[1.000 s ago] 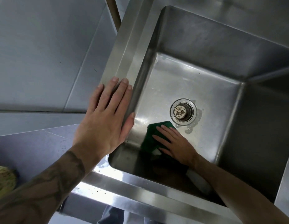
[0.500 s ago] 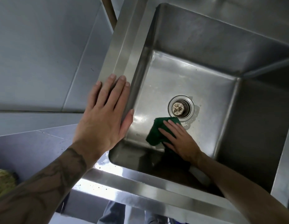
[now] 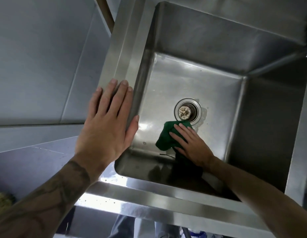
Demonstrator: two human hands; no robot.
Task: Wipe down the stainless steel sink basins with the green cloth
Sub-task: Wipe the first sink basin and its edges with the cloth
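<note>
Sink basin [image 3: 192, 79]: green cloth [image 3: 164, 140] reached drain [image 3: 187, 111] under right grip's [image 3: 192, 145] flat, pressing fingers; left grip [image 3: 106, 131] lay flat on rim [image 3: 125, 54]; walls probably pending.

Sink basin [image 3: 209, 79]: a deep, rectangular stainless steel tub with steep walls and a dull, streaked sheen, its flat floor wet in patches and pierced near the middle by a round drain [image 3: 186, 109] with a soiled strainer. Green cloth [image 3: 166, 138]: a small, dark green, crumpled rag lying on the basin floor just below the drain, its upper corner touching the drain's rim.
</note>
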